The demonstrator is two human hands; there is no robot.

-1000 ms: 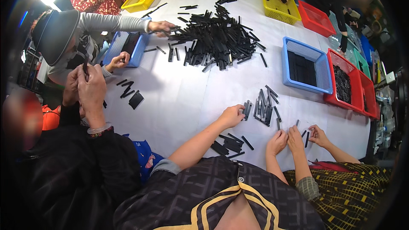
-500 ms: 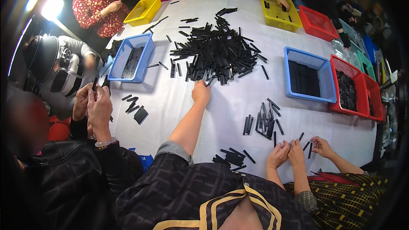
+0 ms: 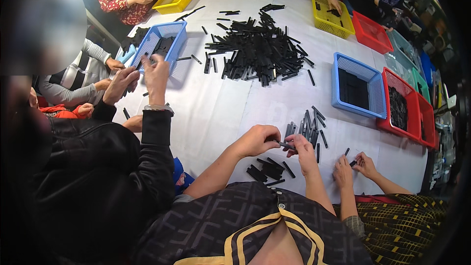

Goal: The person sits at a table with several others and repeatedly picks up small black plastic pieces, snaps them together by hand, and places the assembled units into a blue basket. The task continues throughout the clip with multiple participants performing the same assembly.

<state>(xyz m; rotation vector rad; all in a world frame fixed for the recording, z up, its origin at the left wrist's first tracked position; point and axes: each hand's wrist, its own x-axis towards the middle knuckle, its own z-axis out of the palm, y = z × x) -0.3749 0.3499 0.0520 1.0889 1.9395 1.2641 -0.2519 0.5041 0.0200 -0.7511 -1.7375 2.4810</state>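
My left hand (image 3: 256,141) and my right hand (image 3: 302,153) meet in front of me over the table. Between their fingertips is a slim black bar (image 3: 286,145); the left fingers pinch one end and the right fingers close on the other. Just below them lies a small group of flat black pieces and bars (image 3: 271,169). Beyond my right hand, several loose grey-black bars (image 3: 308,126) rest in a loose bunch. Farther off, a large heap of similar black bars (image 3: 262,51) covers the middle of the white table (image 3: 230,108).
Blue baskets (image 3: 360,108) (image 3: 177,37) with black pieces stand at right and left. Red baskets (image 3: 385,125) adjoin the right one; yellow baskets (image 3: 347,30) (image 3: 169,7) sit at the far edge. A co-worker's hands (image 3: 343,172) work close on my right; another's (image 3: 156,76) are at left.
My left hand has drawn back from the heap toward me with a bar. My right hand has risen leftward to meet it. The person at left has moved their hands toward the blue basket.
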